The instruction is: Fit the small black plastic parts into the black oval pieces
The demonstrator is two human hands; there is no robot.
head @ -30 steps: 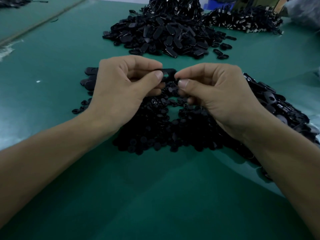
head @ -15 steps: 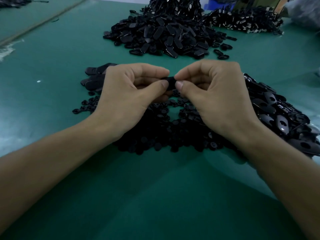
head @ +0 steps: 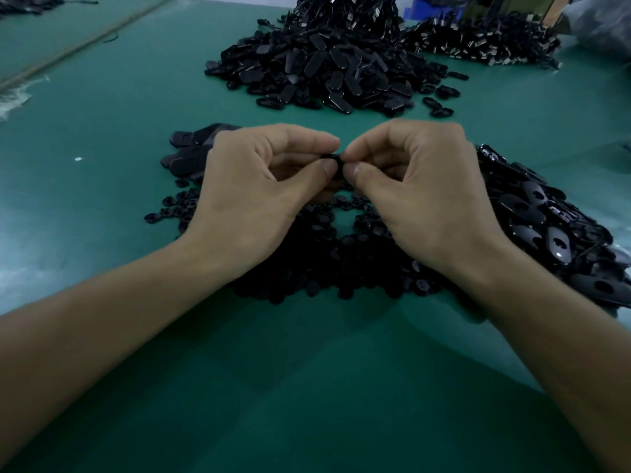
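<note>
My left hand (head: 259,192) and my right hand (head: 420,196) meet fingertip to fingertip over the green table. Between them they pinch one black oval piece (head: 336,163), of which only a sliver shows between the thumbs and forefingers. Whether a small part sits in it is hidden by the fingers. Below the hands lies a spread of small black plastic parts (head: 327,264). Loose black oval pieces with holes (head: 546,220) are heaped at the right, under and beyond my right wrist. A few more oval pieces (head: 191,148) lie just left of my left hand.
A big mound of black oval pieces (head: 321,70) stands at the back centre, and another dark heap (head: 485,46) at the back right. The green table mat (head: 307,387) stretches toward me. A table seam (head: 85,46) runs at the far left.
The hands have closed together: the oval piece, plainly visible between them a second ago, is now almost covered by the fingertips. Both hands sit a little nearer each other.
</note>
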